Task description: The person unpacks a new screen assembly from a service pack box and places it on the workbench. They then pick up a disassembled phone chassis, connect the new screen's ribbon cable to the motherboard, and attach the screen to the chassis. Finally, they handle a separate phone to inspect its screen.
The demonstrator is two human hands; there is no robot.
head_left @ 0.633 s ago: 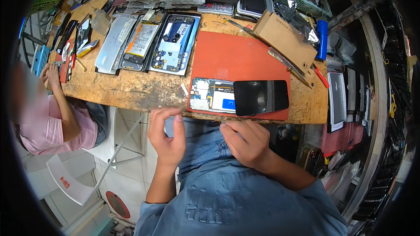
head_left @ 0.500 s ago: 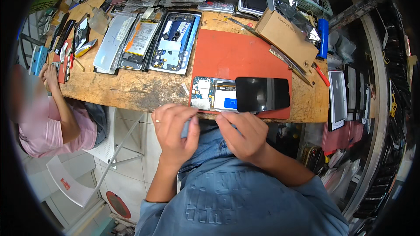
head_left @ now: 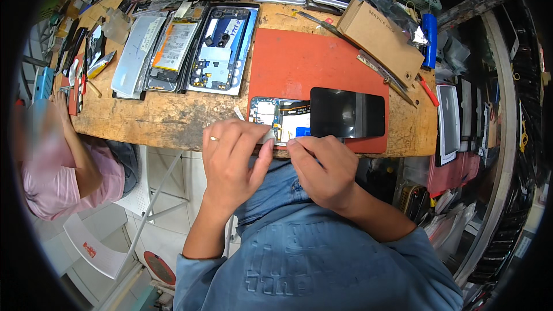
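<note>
One scuffed wooden bench [head_left: 167,122] up front, a big red mat [head_left: 314,60] on it, and the phone [head_left: 295,122] lies opened up along the mat's near edge, right in front of the person. Its black screen panel [head_left: 348,113] is off and sits to the right, face up and glossy with a paler reflected band, overlapping the body where they meet. Left of that the guts are showing: a circuit board [head_left: 265,108] with silvery plates at the left end, a white area beside it, a dark flex strip [head_left: 296,109] along the top and a little blue patch [head_left: 303,131] lower down. Left hand [head_left: 232,160] is half curled, thumb a bit away from the fingers, tips over the body's lower left corner; right hand [head_left: 325,171] has its fingers bent and bunched by the near edge. Can't tell if either one has hold of anything, the tips hide it. Compared with half a second ago, both hands have come up: the left fingertips were at the near edge and now cover that corner, while the panel still lies on the right.
</note>
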